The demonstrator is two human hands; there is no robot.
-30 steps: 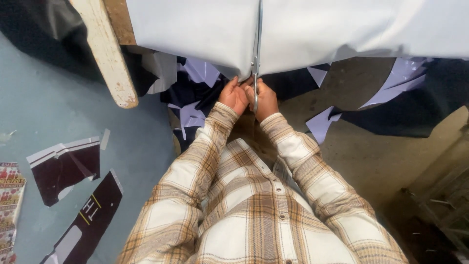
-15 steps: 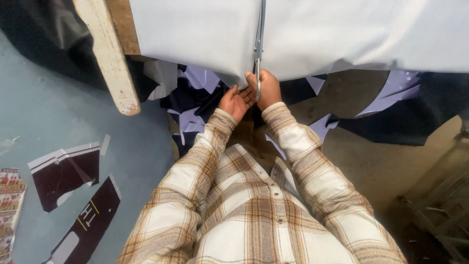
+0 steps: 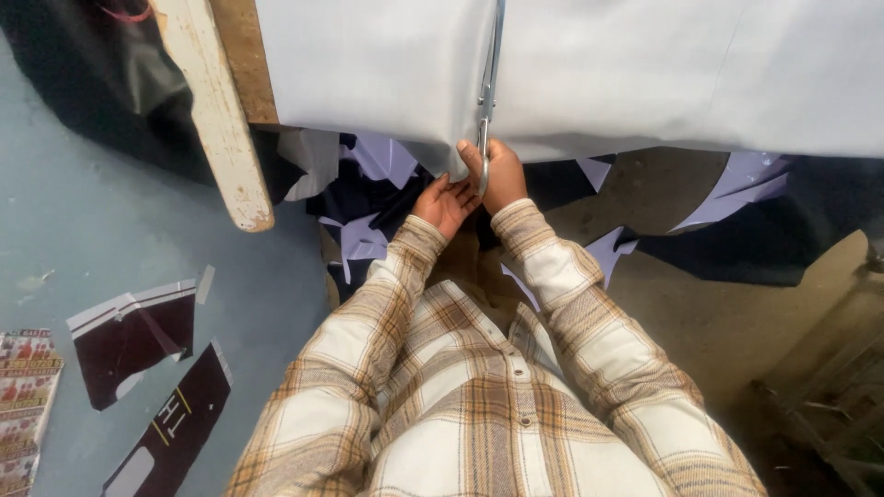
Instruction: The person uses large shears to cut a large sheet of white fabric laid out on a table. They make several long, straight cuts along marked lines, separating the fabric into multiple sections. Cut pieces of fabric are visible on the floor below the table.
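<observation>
Gripping the handles of long metal scissors point(image 3: 485, 110), my right hand point(image 3: 502, 175) is closed at the near edge of a pale grey sheet point(image 3: 645, 74) draped over the table. My left hand point(image 3: 444, 204), open, palm up, touches the hanging edge just left of the blades. If that edge slackens, I judge the cut could wander or nick my left fingers point(image 3: 458, 187); purple scraps point(image 3: 364, 244) underfoot could slip

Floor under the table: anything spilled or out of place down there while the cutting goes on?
Yes. Pale purple and dark offcuts lie strewn under the grey sheet, around the hands: the right hand on the scissors, the left hand beside it. Torn dark packaging pieces lie loose on the floor.
</observation>
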